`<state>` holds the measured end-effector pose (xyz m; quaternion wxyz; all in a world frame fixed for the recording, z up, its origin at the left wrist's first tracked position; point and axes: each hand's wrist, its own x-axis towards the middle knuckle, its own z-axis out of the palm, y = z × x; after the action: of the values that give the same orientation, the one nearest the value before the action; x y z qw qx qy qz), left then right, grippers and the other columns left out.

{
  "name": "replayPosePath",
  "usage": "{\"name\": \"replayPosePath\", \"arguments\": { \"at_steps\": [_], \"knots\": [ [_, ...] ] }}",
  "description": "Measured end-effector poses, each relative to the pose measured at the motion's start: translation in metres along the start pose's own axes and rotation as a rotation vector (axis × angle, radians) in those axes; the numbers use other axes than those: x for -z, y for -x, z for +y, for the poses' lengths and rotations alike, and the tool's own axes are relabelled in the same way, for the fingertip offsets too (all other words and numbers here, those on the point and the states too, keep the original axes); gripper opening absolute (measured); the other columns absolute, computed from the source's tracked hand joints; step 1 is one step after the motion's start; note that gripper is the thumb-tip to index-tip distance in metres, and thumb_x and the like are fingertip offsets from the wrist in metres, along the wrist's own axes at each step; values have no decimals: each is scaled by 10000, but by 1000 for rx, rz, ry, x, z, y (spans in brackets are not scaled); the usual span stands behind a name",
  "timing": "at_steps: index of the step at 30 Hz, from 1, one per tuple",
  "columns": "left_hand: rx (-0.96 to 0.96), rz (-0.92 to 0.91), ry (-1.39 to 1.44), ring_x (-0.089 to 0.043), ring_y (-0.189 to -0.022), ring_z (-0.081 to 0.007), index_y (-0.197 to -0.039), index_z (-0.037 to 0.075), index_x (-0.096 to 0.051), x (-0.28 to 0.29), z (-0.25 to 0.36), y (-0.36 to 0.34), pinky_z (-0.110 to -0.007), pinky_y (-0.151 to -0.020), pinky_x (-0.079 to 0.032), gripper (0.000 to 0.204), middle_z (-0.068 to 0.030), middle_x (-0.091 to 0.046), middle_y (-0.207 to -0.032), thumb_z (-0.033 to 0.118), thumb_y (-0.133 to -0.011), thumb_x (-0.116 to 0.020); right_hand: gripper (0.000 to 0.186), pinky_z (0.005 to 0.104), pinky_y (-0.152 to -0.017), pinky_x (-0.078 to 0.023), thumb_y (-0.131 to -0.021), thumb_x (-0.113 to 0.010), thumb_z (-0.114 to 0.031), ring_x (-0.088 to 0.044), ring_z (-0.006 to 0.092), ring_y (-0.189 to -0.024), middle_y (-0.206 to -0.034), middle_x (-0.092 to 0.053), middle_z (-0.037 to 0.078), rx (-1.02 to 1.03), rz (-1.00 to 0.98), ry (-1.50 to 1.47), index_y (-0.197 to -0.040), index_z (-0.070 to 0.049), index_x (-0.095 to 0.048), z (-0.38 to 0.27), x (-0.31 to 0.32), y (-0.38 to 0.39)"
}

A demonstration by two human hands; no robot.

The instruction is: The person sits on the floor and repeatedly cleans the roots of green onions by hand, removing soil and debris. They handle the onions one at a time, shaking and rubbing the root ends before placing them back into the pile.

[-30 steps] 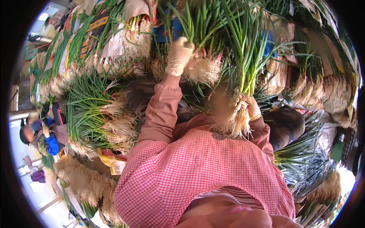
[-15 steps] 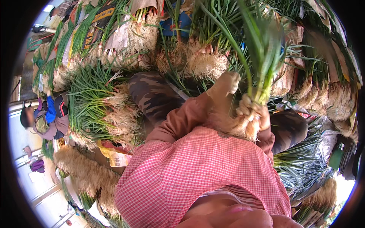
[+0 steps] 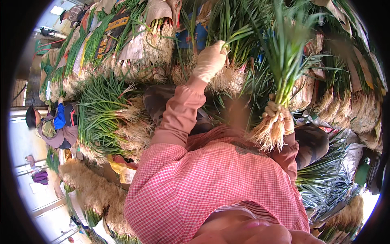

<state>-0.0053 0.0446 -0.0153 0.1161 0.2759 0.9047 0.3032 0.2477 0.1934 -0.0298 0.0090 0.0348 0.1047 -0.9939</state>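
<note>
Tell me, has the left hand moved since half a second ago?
Yes: the left hand moved left and farther forward, judged against the rooted green bundle ahead.

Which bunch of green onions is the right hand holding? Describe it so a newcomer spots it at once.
Find the pink checked garment in the lower middle. Just above its right side, the right hand grips a bunch of green onions, leaves toward the picture's top. Unlike the row of bunches beyond, this one has fingers wrapped round it, pale roots fanning out below them.

Glare whitens the left rim, fisheye bends edges, and held leaves blur.
</note>
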Motion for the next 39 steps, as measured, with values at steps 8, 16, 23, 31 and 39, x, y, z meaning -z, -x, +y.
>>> {"name": "replayPosePath", "arguments": {
  "at_steps": [8,16,23,31,39],
  "knots": [
    [-77,-367,466,-539,-579,-159,-848,-5,-604,-87,26,81,-312,-572,-456,333,-78,-615,-694,294,-928,-481,229,344,-581,-553,-778,-605,-69,-645,246,-654,-843,-645,158,-85,440,296,-971,52,-577,39,31,0],
    [-261,-144,197,-582,-639,-354,-796,20,-577,-109,21,82,-436,-592,-467,309,-195,-575,-660,290,-898,-467,253,368,-759,-521,-794,-605,-133,-589,228,-819,-941,-600,108,-158,364,271,-988,21,-550,32,34,11],
    [14,-188,-136,-621,-650,-200,-831,91,-629,-88,-3,75,-349,-607,-527,265,-89,-617,-687,268,-913,-450,349,270,-588,-386,-820,-537,-72,-393,115,-637,-780,-390,11,56,165,328,-1123,-34,-370,8,-43,28],
    [130,195,366,-610,-769,-278,-965,41,-584,14,-44,-4,-379,-713,-506,290,-142,-610,-847,299,-834,-599,660,266,-626,-388,-801,-547,-62,-399,123,-693,-817,-398,31,106,-82,74,-1366,35,-220,-13,-41,3],
    [285,603,6,-614,-896,-377,-985,7,-547,-17,-131,-108,-430,-759,-504,410,-254,-591,-1026,356,-779,-610,460,307,-782,-418,-789,-589,-45,-446,145,-791,-842,-450,18,-35,183,93,-1201,-6,-387,3,51,-3]
  ]
}}
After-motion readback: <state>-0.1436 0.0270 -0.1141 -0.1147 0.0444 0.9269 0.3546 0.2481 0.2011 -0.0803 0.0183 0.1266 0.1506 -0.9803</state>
